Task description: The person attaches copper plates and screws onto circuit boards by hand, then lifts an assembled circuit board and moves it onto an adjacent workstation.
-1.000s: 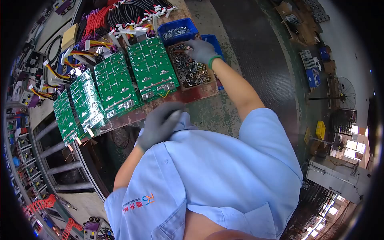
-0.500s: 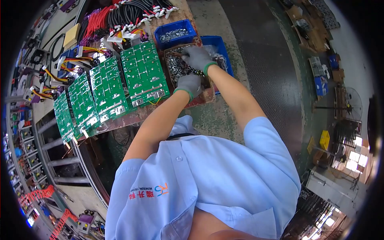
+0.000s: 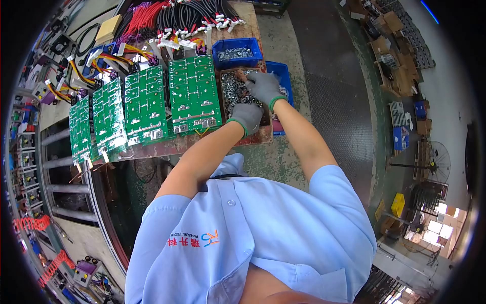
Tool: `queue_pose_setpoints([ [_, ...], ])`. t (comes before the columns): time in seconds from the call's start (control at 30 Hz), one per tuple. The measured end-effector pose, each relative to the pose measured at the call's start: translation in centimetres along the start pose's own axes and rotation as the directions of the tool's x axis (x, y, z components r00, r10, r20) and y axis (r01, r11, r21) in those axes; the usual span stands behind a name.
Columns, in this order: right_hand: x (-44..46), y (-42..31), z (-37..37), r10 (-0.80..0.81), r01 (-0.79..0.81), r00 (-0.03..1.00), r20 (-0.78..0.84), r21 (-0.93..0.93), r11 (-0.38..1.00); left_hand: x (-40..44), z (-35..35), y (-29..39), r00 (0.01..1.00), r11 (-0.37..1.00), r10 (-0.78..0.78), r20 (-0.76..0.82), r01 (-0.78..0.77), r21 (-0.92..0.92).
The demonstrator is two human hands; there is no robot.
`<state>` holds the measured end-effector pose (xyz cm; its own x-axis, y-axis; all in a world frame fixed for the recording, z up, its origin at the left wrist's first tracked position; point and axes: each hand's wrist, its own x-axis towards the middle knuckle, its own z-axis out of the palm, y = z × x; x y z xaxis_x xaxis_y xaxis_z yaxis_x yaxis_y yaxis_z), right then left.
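A brown-edged box (image 3: 221,81) of small shiny metal fasteners (image 3: 232,90) sits at the right end of the bench. My right hand (image 3: 264,87), in a grey glove with a green cuff and bare fingertips, reaches over its far right part. Its fingers stretch apart among the pieces. Lower down, my left hand (image 3: 247,117), gloved the same way, curls at the box's near edge. What its fingers hold, if anything, is hidden. Just left of the box lies a green circuit board (image 3: 195,93), with several more boards, such as this green board (image 3: 145,101), in a row beyond it.
Behind the box stands a blue bin (image 3: 238,41) of small metal parts. Another blue bin (image 3: 279,71) is at the right. Bundles of black cables (image 3: 192,17) and red cables (image 3: 144,23) lie at the back. A metal-railed frame (image 3: 71,188) is at the left.
The camera view has shifted, so the bench appears lower and further right. Both hands remain at the fastener box. My right hand's fingers have moved slightly toward my left hand.
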<state>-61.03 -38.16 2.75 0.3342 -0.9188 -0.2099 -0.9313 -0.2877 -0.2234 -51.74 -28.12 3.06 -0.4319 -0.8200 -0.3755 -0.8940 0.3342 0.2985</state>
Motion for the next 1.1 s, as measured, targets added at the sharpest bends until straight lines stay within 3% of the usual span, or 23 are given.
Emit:
queue_pose_setpoints([
  [0.17, -1.0, -0.4, -0.1, 0.03, -0.023, 0.997, -0.067, 0.102, 0.995, -3.4, -1.8, 1.5, 0.993, 0.978, -0.021, -0.12, -0.004, -0.208],
  [0.23, -0.9, 0.3, 0.7, 0.006, 0.011, 0.994, -0.107, 0.162, 0.987, -6.1, -1.8, 1.9, 0.973, 0.898, 0.043, -0.225, -0.137, -0.418],
  [0.27, -0.5, 0.9, 1.3, -0.043, 0.068, 0.988, -0.151, 0.167, 0.984, -7.3, -1.2, 1.5, 0.975, 0.898, 0.023, -0.221, -0.117, -0.423],
  [0.33, -0.1, 2.1, 3.0, -0.094, 0.132, 0.967, -0.239, 0.149, 0.98, -10.7, 0.4, -0.1, 0.919, 0.746, 0.087, -0.386, -0.317, -0.586],
  [0.37, 0.4, 2.5, 3.8, -0.099, 0.141, 0.952, -0.288, 0.126, 0.982, -12.8, 0.3, -1.3, 0.925, 0.754, 0.047, -0.378, -0.281, -0.593],
  [0.4, 0.3, 2.4, 3.7, -0.123, 0.152, 0.951, -0.283, 0.083, 0.985, -15.5, -0.4, -2.5, 0.961, 0.454, -0.029, -0.274, -0.232, -0.861],
  [0.43, -0.1, 1.8, 3.0, -0.147, 0.165, 0.948, -0.283, 0.037, 0.986, -18.0, -0.6, -3.7, 0.984, 0.077, -0.062, -0.166, -0.161, -0.984],
  [0.5, -0.9, -0.1, 1.9, -0.07, 0.073, 0.965, -0.253, 0.004, 0.997, -21.8, 0.9, -6.3, 0.883, 0.154, -0.278, -0.377, -0.347, -0.925],
  [0.53, -1.1, -0.9, 1.3, -0.087, 0.092, 0.965, -0.249, 0.007, 0.996, -23.4, 0.8, -7.6, 0.905, -0.068, -0.373, -0.207, -0.249, -0.966],
  [0.57, -1.3, -1.5, 0.8, -0.065, 0.066, 0.972, -0.225, -0.002, 0.998, -24.9, 1.7, -8.9, 0.868, -0.144, -0.48, -0.127, -0.221, -0.965],
  [0.63, -1.6, -2.3, 0.4, -0.049, 0.046, 0.978, -0.204, -0.018, 0.999, -27.8, 2.4, -10.6, 0.801, -0.224, -0.595, -0.071, -0.25, -0.942],
  [0.7, -1.7, -2.6, 0.4, 0.038, 0.0, 0.956, -0.292, 0.128, 0.992, -29.6, 4.3, -12.1, 0.712, -0.292, -0.702, -0.013, -0.304, -0.907],
  [0.73, -0.8, -1.5, 1.2, 0.021, 0.057, 0.925, -0.38, 0.192, 0.98, -30.0, 5.1, -12.8, 0.707, -0.294, -0.707, -0.014, -0.313, -0.903],
  [0.77, -1.1, -1.9, 0.5, 0.009, 0.066, 0.925, -0.381, 0.185, 0.981, -30.2, 5.9, -13.5, 0.631, -0.248, -0.775, -0.03, -0.347, -0.904],
  [0.8, -1.8, -2.3, -0.3, 0.086, 0.045, 0.905, -0.417, 0.294, 0.955, -30.3, 6.5, -14.2, 0.549, -0.2, -0.834, -0.046, -0.379, -0.904],
  [0.83, -2.1, -2.6, -1.1, 0.165, 0.029, 0.882, -0.442, 0.399, 0.917, -30.2, 6.9, -14.9, 0.543, -0.204, -0.839, -0.046, -0.39, -0.898],
  [0.87, -1.9, -2.6, -1.1, 0.029, 0.251, 0.798, -0.602, 0.376, 0.892, -30.1, 7.0, -15.7, 0.518, -0.115, -0.849, -0.107, -0.378, -0.919],
  [0.9, -2.0, -2.8, -1.5, 0.016, 0.261, 0.795, -0.606, 0.366, 0.893, -29.9, 7.1, -16.6, 0.494, -0.023, -0.853, -0.171, -0.363, -0.931],
  [0.93, -3.8, -5.2, -3.7, 0.124, 0.228, 0.864, -0.489, 0.598, 0.768, -29.7, 6.9, -17.2, 0.457, 0.059, -0.868, -0.194, -0.293, -0.954],
  [0.97, -5.0, -7.2, -4.7, 0.202, 0.162, 0.918, -0.341, 0.788, 0.594, -29.6, 6.6, -17.8, 0.457, 0.057, -0.867, -0.197, -0.301, -0.952],
  [1.03, -5.9, -9.7, -4.4, 0.183, 0.244, 0.903, -0.389, 0.814, 0.528, -29.6, 6.1, -18.8, 0.407, 0.213, -0.846, -0.344, -0.333, -0.919],
  [1.1, -7.9, -13.3, -4.6, 0.044, 0.273, 0.948, -0.316, 0.875, 0.4, -29.9, 6.6, -19.4, 0.468, 0.144, -0.838, -0.279, -0.305, -0.941],
])
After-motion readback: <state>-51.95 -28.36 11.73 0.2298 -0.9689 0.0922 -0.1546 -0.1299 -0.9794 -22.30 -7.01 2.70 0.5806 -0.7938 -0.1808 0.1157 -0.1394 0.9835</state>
